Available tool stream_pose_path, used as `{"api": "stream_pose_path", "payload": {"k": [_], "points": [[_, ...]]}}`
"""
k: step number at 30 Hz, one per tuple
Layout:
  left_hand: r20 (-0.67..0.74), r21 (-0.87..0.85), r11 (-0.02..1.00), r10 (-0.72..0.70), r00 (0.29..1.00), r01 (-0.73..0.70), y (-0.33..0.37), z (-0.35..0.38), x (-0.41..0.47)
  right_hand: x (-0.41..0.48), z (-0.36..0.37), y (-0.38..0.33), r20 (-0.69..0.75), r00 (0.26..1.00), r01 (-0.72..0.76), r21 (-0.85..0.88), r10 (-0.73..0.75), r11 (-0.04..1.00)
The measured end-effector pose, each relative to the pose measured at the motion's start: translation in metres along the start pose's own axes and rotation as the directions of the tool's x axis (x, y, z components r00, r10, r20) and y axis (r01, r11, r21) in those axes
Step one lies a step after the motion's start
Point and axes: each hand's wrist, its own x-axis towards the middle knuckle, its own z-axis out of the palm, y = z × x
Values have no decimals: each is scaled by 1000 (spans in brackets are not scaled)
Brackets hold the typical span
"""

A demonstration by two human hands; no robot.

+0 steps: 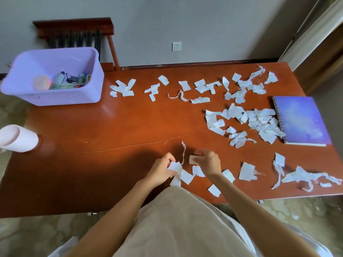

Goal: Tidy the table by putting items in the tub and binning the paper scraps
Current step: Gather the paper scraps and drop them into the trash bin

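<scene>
Reddish table [111, 127], strewn with paper scraps [241, 117]. Near the front edge the left hand [161, 170] bunches several pieces while the right hand [208, 162] pinches one more, likely building a handful for binning. The part-filled tub [61, 98] sits far left; the pink cylinder [20, 139] may be the bin.

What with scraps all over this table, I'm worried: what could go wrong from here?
The left hand grips a bunch of paper scraps; adding more may drop some.
Loose scraps beside the right forearm, near the table's front edge, could get swept off.
A scrap pile overlaps the spiral notebook; lifting it may scatter them.
</scene>
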Motion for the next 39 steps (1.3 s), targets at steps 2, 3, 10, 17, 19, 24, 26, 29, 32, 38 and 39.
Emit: {"api": "stream_pose_path", "payload": {"k": [2, 3, 10, 17, 19, 24, 26, 29, 32, 38, 39], "points": [[103, 62, 998, 6, 995, -12, 5, 4, -4, 4, -11, 8, -34, 999, -24, 19, 24, 1000], [136, 92, 996, 6, 991, -19, 5, 5, -5, 5, -14, 12, -43, 998, -34, 24, 35, 999], [158, 181, 983, -7, 987, -22, 16, 26, -9, -3, -14, 31, 143, 988, -25, -211, 57, 977], [59, 344, 939, 5, 998, -25, 18, 39, -10, -5, -14, 28, 119, 993, 40, -343, 1, 938], [12, 357, 934, 25, 1000, -27, 15, 41, -9, -5, -15, 26, 90, 996, 45, -354, -13, 934], [-89, 348, 937, 76, 993, -41, 7, 41, -7, -4, -23, 25, 40, 999, 28, -185, -20, 982], [-141, 316, 949, 69, 988, -21, 6, 40, -7, -4, -27, 23, 73, 996, 55, -119, -46, 991], [-276, 155, 987, 1, 961, 44, 4, 31, -3, -8, -28, 16, 239, 968, 104, -90, -80, 991], [-314, -3, 998, -57, 948, 59, 10, 16, 5, -13, -17, 19, 362, 930, 182, -304, -63, 935], [-128, 50, 991, -116, 985, 124, 26, 15, 21, -11, -12, 12, 290, 955, 193, -429, -68, 882], [-120, 89, 987, -122, 985, 133, 26, 19, 22, -11, -12, 10, 268, 961, 180, -420, -68, 890]]}}
